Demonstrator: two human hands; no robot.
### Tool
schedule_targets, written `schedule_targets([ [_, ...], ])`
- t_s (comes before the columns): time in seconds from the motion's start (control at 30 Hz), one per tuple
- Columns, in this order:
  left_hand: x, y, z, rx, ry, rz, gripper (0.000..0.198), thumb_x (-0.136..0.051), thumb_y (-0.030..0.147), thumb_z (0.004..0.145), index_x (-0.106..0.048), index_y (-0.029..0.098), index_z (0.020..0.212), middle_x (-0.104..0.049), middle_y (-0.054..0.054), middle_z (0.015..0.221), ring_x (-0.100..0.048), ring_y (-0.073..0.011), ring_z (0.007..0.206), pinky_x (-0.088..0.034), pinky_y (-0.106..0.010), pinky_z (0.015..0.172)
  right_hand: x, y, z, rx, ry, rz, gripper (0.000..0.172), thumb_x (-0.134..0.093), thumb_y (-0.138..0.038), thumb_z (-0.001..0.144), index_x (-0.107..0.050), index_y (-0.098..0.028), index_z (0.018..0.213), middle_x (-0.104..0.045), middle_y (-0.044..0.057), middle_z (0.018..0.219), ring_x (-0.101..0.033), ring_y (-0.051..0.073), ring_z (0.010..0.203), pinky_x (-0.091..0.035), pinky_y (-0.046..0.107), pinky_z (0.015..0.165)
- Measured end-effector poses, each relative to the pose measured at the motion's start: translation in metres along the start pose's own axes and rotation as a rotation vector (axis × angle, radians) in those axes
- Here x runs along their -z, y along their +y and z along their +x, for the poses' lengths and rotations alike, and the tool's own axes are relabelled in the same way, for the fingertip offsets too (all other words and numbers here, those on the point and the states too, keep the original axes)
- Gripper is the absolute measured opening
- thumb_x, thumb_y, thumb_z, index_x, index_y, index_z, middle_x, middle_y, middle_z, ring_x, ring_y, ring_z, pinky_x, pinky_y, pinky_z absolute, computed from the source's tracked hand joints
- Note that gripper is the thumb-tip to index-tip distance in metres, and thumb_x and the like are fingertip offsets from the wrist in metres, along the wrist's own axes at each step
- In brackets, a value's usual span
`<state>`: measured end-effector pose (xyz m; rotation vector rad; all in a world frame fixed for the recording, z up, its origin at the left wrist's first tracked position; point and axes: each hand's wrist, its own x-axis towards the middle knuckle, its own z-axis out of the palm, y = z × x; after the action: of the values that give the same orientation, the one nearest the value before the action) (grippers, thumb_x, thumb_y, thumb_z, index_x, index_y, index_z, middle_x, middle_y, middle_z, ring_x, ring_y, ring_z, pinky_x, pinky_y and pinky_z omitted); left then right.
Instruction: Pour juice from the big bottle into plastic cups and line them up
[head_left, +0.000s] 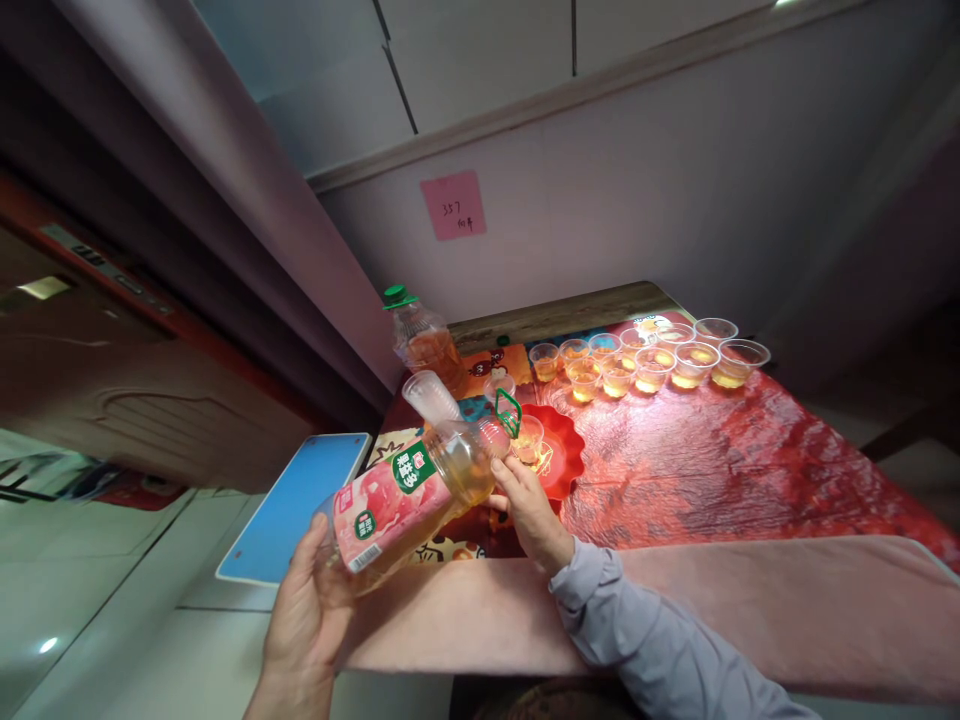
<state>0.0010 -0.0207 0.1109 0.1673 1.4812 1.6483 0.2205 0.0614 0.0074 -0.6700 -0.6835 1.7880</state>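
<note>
A large clear juice bottle [394, 495] with a pink label lies tilted across the front of the table, its neck lower right of a green carry loop [508, 412]. My left hand [315, 590] is wrapped round the bottle's base. Close to the neck, my right hand [531, 510] supports the bottle with its fingers, partly hidden behind it. A clear plastic cup [531, 440] with yellowish liquid sits in a red scalloped dish [568, 455] just past the bottle's mouth. Behind the bottle is a stack of clear plastic cups [431, 397].
Several cups of yellow liquid [655, 370] stand in rows at the back right, on a red tablecloth [675, 470]. Another juice bottle [427, 340] with a green cap stands at the back left. A blue-topped stool [300, 505] is left of the table; a wall rises behind.
</note>
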Motion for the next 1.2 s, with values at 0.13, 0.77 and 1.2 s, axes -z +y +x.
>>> schedule_targets([
  [0.13,-0.001,-0.001,-0.001,-0.013,-0.004,0.005,0.036,-0.069,0.023,0.095,-0.077,0.018,0.129,-0.087,-0.009,0.107,-0.084,-0.0326,0.103,-0.068,-0.048,0.094,0.000,0.001,0.001,-0.003,-0.003,0.012,0.066,-0.084,-0.075,0.083,-0.079,-0.026,0.127,-0.080,0.008,0.133,-0.076,0.032,0.125,-0.067,0.048,0.099],
  [0.77,0.009,-0.003,0.002,0.006,-0.023,0.001,0.054,-0.079,0.029,0.088,-0.073,0.022,0.141,-0.087,-0.010,0.110,-0.083,-0.0363,0.106,-0.068,-0.052,0.094,0.000,0.001,-0.001,-0.012,-0.011,-0.012,0.066,-0.083,-0.076,0.084,-0.078,-0.027,0.127,-0.080,0.008,0.132,-0.076,0.031,0.124,-0.067,0.047,0.098],
  [1.2,0.008,-0.004,0.000,-0.011,-0.021,-0.011,0.054,-0.082,0.030,0.088,-0.074,0.023,0.141,-0.087,-0.011,0.115,-0.082,-0.0376,0.111,-0.067,-0.052,0.096,-0.002,0.000,-0.002,-0.008,-0.009,-0.013,0.067,-0.084,-0.077,0.082,-0.079,-0.026,0.125,-0.081,0.009,0.130,-0.076,0.033,0.125,-0.067,0.049,0.099],
])
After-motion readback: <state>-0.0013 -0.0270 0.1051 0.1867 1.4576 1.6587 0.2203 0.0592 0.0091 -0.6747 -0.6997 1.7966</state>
